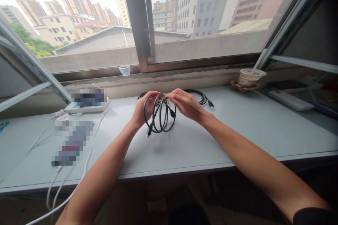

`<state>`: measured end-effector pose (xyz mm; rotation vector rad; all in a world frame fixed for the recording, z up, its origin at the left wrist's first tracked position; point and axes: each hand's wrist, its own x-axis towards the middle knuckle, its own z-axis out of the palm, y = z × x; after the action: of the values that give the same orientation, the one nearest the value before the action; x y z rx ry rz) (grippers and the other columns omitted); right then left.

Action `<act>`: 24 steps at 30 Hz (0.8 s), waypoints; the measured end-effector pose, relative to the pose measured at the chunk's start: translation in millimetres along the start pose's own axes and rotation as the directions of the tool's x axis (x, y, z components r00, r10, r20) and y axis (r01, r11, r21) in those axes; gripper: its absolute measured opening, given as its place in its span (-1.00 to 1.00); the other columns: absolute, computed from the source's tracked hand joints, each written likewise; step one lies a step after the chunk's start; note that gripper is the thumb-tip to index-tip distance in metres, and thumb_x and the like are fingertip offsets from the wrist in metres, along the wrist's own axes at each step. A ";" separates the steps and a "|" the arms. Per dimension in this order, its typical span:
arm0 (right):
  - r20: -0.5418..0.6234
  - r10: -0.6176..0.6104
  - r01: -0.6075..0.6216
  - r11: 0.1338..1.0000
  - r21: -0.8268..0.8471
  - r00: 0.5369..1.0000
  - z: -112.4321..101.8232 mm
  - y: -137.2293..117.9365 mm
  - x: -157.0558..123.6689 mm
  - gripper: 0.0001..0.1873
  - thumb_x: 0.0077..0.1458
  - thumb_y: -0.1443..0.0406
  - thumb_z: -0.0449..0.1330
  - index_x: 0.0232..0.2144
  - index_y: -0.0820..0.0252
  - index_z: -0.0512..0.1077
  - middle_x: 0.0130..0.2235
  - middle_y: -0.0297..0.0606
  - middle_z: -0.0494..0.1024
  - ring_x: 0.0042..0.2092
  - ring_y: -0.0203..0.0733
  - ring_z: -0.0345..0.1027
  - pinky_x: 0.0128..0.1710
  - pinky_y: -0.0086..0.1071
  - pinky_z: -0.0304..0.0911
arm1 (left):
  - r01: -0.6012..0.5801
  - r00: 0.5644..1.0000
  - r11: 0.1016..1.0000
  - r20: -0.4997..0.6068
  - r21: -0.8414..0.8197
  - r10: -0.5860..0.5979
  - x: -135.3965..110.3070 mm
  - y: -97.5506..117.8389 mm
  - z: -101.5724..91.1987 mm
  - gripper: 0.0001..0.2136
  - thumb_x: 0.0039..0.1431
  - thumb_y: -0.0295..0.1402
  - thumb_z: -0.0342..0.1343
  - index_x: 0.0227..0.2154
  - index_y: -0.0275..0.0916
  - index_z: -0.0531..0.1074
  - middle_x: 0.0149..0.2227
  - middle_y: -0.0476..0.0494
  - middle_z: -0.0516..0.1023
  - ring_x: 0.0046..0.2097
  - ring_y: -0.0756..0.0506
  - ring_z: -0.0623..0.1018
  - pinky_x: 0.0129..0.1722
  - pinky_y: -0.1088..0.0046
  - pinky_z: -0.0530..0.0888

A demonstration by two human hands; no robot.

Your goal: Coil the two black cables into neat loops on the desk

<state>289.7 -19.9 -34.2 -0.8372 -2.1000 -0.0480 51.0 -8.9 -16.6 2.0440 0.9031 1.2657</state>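
A black cable (pixel 155 121) with a plug at each end hangs in loose loops above the middle of the table. My left hand (pixel 142 109) is closed around the top left of the loops. At the top right, the fingers of my right hand (pixel 186 104) pinch the same coil. One plug (pixel 172 114) dangles on the right of the loops and the other (pixel 149 132) at the lower left. Behind my hands a second black cable (pixel 202 95) lies on the table, partly hidden by them.
The pale table (pixel 250 123) runs below a window. On the left are a power strip (pixel 101 107), a blurred-out device (pixel 74 144) and white cords (pixel 89 154). An iced drink cup (pixel 250 76) stands back right in a cardboard holder. A small clear cup (pixel 124 70) sits on the sill.
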 end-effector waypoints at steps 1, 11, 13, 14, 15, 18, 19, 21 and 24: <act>0.004 0.006 -0.006 1.000 -0.023 1.000 -0.8 4.6 -1.2 -0.62 0.46 0.31 0.00 0.16 -0.05 0.49 -0.01 -0.10 0.55 0.01 -0.03 0.44 0.08 -0.14 0.41 | 0.024 0.999 0.999 -0.022 -0.035 -0.024 1.2 -2.7 -0.6 -0.71 0.40 -0.17 0.13 0.02 -0.23 0.50 -0.03 -0.25 0.67 -0.02 -0.16 0.68 0.06 0.26 0.61; -0.046 0.156 -0.162 0.962 -0.219 0.987 -10.6 30.6 -6.2 -0.72 0.39 0.33 0.14 -0.04 0.03 0.65 -0.01 -0.14 0.63 0.02 -0.02 0.48 -0.06 -0.24 0.41 | 0.004 0.986 0.997 -0.167 -0.075 -0.016 9.9 -19.7 -24.1 -0.58 0.43 0.06 0.05 -0.01 -0.22 0.48 -0.08 -0.21 0.59 -0.06 -0.10 0.66 -0.06 0.32 0.67; -0.045 0.179 -0.184 0.934 -0.307 0.983 -14.3 33.2 -6.6 -0.73 0.38 0.35 0.16 -0.06 0.05 0.65 -0.01 -0.14 0.65 0.05 0.01 0.46 -0.12 -0.25 0.39 | -0.037 0.977 0.998 -0.210 -0.055 0.024 11.0 -20.9 -29.6 -0.58 0.42 0.07 0.07 -0.04 -0.20 0.50 -0.11 -0.18 0.58 -0.11 -0.09 0.66 -0.12 0.34 0.68; -0.036 0.188 -0.189 0.920 -0.344 0.982 -15.7 35.3 -7.0 -0.70 0.37 0.39 0.14 -0.03 0.05 0.65 -0.01 -0.14 0.65 0.05 0.01 0.45 -0.15 -0.25 0.38 | -0.054 0.972 0.997 -0.232 -0.045 0.042 11.9 -21.8 -32.0 -0.58 0.41 0.08 0.07 -0.06 -0.20 0.50 -0.14 -0.16 0.57 -0.13 -0.08 0.66 -0.16 0.37 0.68; -0.026 0.197 -0.193 0.907 -0.374 0.980 -16.5 38.2 -7.8 -0.64 0.36 0.43 0.12 0.01 0.05 0.64 -0.01 -0.15 0.66 0.03 0.01 0.45 -0.17 -0.25 0.37 | -0.070 0.965 0.997 -0.256 -0.039 0.058 13.0 -23.0 -34.2 -0.58 0.41 0.09 0.07 -0.07 -0.19 0.50 -0.16 -0.15 0.57 -0.15 -0.08 0.66 -0.20 0.39 0.67; -0.016 0.218 -0.205 0.890 -0.406 0.976 -15.2 50.5 -11.0 -0.51 0.29 0.53 0.08 0.05 0.01 0.63 -0.02 -0.18 0.66 -0.02 0.00 0.44 -0.18 -0.24 0.35 | -0.099 0.949 0.994 -0.306 -0.048 0.080 16.5 -27.4 -39.7 -0.59 0.40 0.09 0.08 -0.10 -0.18 0.48 -0.19 -0.13 0.56 -0.16 -0.06 0.66 -0.24 0.44 0.67; -0.022 0.220 -0.211 0.894 -0.395 0.975 -13.7 55.2 -12.2 -0.51 0.27 0.54 0.07 0.01 0.02 0.65 -0.04 -0.17 0.65 -0.03 0.00 0.43 -0.16 -0.23 0.35 | -0.104 0.943 0.993 -0.324 -0.059 0.079 17.6 -28.9 -41.4 -0.59 0.40 0.09 0.09 -0.10 -0.18 0.48 -0.19 -0.13 0.56 -0.16 -0.06 0.66 -0.23 0.44 0.67; -0.047 0.223 -0.225 0.910 -0.348 0.974 -10.6 64.0 -14.2 -0.55 0.24 0.55 0.06 -0.11 0.07 0.67 -0.08 -0.13 0.64 -0.04 0.00 0.43 -0.11 -0.21 0.35 | -0.109 0.925 0.990 -0.375 -0.093 0.067 19.5 -31.7 -44.8 -0.60 0.40 0.10 0.09 -0.09 -0.17 0.47 -0.20 -0.12 0.56 -0.17 -0.06 0.66 -0.24 0.44 0.67; -0.110 0.238 -0.258 0.939 -0.227 0.965 -9.5 74.2 -16.5 -0.65 0.20 0.53 0.06 -0.24 0.13 0.61 -0.14 -0.11 0.59 -0.10 -0.02 0.45 -0.07 -0.21 0.36 | -0.113 0.882 0.984 -0.470 -0.138 0.036 21.4 -35.8 -51.1 -0.60 0.39 0.09 0.11 -0.07 -0.16 0.45 -0.21 -0.11 0.54 -0.19 -0.06 0.66 -0.26 0.45 0.66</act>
<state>346.2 25.5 -59.0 -1.2210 -1.9216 -0.2007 2.5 35.5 -12.0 1.6858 0.8942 1.8599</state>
